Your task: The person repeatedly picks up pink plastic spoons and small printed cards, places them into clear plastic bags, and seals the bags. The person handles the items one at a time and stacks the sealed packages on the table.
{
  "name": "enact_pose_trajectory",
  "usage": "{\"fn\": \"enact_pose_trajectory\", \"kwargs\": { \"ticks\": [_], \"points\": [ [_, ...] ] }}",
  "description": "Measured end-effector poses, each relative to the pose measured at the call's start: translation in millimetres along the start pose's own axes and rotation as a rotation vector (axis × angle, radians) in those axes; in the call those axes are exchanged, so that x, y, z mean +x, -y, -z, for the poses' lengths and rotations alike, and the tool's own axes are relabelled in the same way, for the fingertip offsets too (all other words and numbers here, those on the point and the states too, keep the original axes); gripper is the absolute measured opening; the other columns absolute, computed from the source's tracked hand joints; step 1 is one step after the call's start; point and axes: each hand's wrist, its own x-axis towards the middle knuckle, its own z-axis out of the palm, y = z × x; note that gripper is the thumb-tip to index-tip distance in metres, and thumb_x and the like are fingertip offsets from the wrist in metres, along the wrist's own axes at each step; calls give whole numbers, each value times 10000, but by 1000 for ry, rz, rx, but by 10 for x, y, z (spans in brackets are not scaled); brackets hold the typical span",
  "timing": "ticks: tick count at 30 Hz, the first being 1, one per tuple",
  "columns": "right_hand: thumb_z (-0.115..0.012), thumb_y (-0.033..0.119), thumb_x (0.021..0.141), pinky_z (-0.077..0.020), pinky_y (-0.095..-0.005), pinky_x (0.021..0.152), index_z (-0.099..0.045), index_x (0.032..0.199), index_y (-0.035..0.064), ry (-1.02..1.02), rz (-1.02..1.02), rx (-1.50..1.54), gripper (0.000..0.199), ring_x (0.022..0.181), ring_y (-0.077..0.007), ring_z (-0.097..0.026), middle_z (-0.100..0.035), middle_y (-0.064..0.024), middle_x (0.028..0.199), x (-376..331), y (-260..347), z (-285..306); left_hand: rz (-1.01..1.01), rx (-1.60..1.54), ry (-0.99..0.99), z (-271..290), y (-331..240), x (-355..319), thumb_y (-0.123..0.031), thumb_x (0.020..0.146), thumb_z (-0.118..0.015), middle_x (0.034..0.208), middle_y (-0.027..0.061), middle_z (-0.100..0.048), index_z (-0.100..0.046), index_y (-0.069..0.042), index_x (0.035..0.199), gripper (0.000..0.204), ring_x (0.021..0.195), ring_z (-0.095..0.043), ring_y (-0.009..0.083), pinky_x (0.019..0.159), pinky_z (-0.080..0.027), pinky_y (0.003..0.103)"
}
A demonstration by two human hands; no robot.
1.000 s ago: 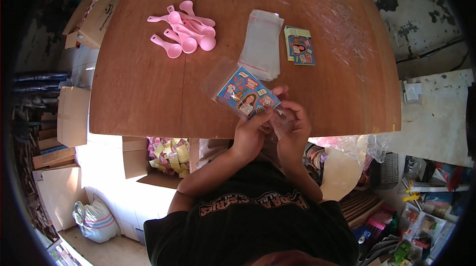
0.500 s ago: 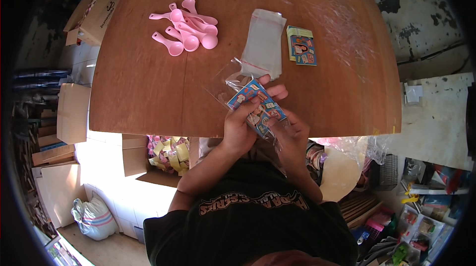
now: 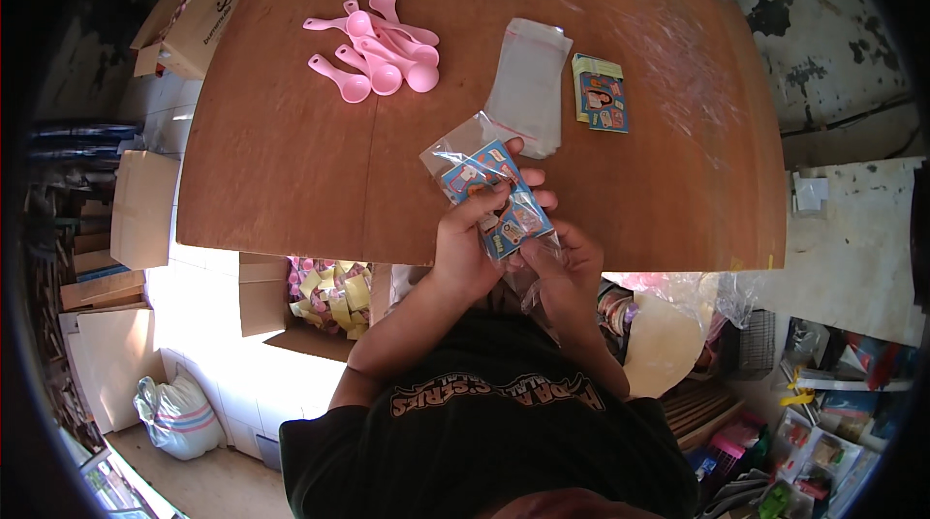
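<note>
Over the table's near edge, my left hand (image 3: 469, 234) grips a blue printed card (image 3: 495, 198) with its thumb across the front and its fingers behind. A clear plastic bag (image 3: 459, 145) is around the card, its loose end sticking out at the upper left. My right hand (image 3: 567, 267) pinches the lower right end of the bag and card. Just beyond my hands lies a stack of clear plastic bags (image 3: 528, 83). To its right rests a stack of similar blue cards (image 3: 602, 98). Several pink measuring spoons (image 3: 385, 49) are heaped at the far left.
The brown wooden table (image 3: 281, 180) spans the view. Thin clear plastic scraps (image 3: 683, 64) lie on its right side. Below the near edge, an open cardboard box (image 3: 263, 296) holds pink and yellow pieces. A white sack (image 3: 179, 417) stands on the floor at left.
The card sits more upright in my hands, and the bag's loose end lies flatter and wider. My right thumb has shifted slightly on the lower end. The view has moved a little.
</note>
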Motion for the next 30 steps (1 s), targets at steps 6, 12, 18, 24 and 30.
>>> {"fn": "enact_pose_trajectory", "kwargs": {
  "ticks": [6, 12, 18, 24, 30],
  "points": [
    [-620, -21, 881, -531, -248, 714, -594, 1083, -91, 40, 46, -61, 215, 807, -120, -641, -668, -109, 955, -19, -14, 19, 9, -52, 45, 18, -16, -1, -127, 883, -541, 1060, 123, -606, -385, -40, 1368, 517, 969, -618, 284, 902, -491, 443],
    [-632, -35, 868, -526, -232, 699, -601, 1027, -77, -58, 153, -128, 168, 832, -108, -640, -672, -112, 954, -11, -36, -44, 18, 42, 60, 45, 30, -51, -115, 893, -534, 1080, 150, -626, -407, -47, 1366, 494, 999, -640, 276, 872, -530, 401],
    [-635, -46, 861, -523, -227, 709, -597, 999, -67, -120, 189, -192, 145, 865, -113, -638, -672, -110, 947, -18, -130, -52, 19, 140, 1, 63, 47, -77, -120, 893, -528, 1035, 139, -641, -425, -52, 1355, 478, 981, -649, 262, 861, -531, 391],
    [-633, -46, 861, -520, -232, 732, -563, 1008, -55, -80, 189, -147, 163, 890, -118, -632, -659, -122, 976, -19, -83, -147, 41, 16, 7, 36, -26, -85, -131, 889, -527, 1019, 126, -643, -439, -59, 1339, 464, 963, -658, 257, 821, -543, 369],
    [-653, -56, 842, -514, -236, 754, -528, 978, -25, -143, 189, -102, 187, 889, -116, -622, -642, -103, 966, -13, -170, -97, 73, 79, -4, 58, 12, -102, -159, 884, -553, 983, 111, -661, -450, -61, 1327, 465, 932, -666, 223, 780, -537, 345]
  ]
}}
